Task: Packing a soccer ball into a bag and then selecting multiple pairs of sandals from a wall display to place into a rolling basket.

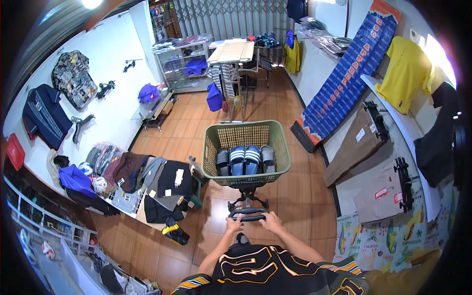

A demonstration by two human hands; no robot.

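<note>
My left hand (234, 224) is closed round the left part of a dark cart handle (248, 212). At the right end of that handle, my right hand (271, 222) grips it too. Ahead of them a small wheeled cart frame (247, 194) carries an olive-green plastic basket (211, 175) with lattice walls. Inside, side by side, lie a pair of blue slide sandals (237, 157) with white stripes and a grey slide sandal (267, 155) at their right. A darker grey slide (222, 158) lies at their left. The cart's wheels rest on the tiled floor.
A low table (129, 206) with folded clothes and balls stands at left. Beyond the basket is a wooden-topped stand (231, 51), with a glass display case (184, 66) behind. Trousers (359, 132) and a yellow shirt (405, 73) hang along the right wall, near a tall blue-orange banner (346, 78).
</note>
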